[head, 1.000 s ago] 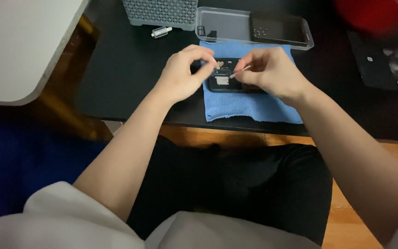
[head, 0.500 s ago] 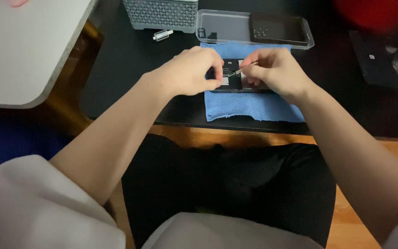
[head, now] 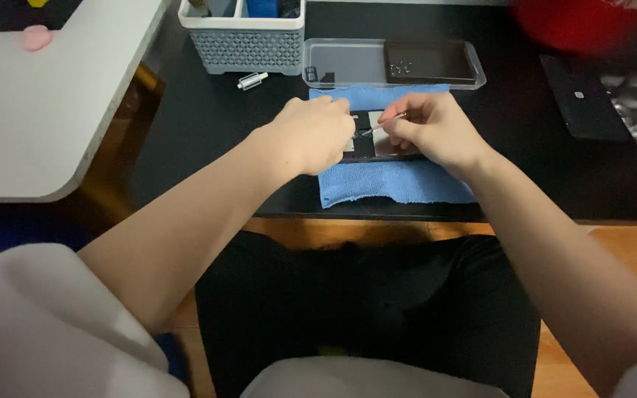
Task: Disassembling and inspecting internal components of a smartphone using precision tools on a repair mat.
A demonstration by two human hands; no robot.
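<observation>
Both hands meet over an opened dark device (head: 369,141) that lies on a blue cloth (head: 396,180) at the middle of the black table (head: 208,125). The left hand (head: 317,133) is curled, its fingers pressed down on the device's left end, covering that part. The right hand (head: 433,127) pinches a thin, pale tool (head: 377,127) between thumb and forefinger; the tool slants down to the left, and its tip seems to touch the inside of the device, though the view is too small to be sure. The two hands are just beside each other, nearly touching above the device.

Behind the cloth, touching its far edge, sits a clear plastic tray (head: 344,63) with a dark flat panel (head: 429,60) lying in its right half. To the tray's left stands a grey perforated basket (head: 241,48), and a small silver cylinder (head: 252,80) lies on the table just in front of it. A flat black object (head: 582,99) rests well to the right. A white table (head: 31,125) stands on the left.
</observation>
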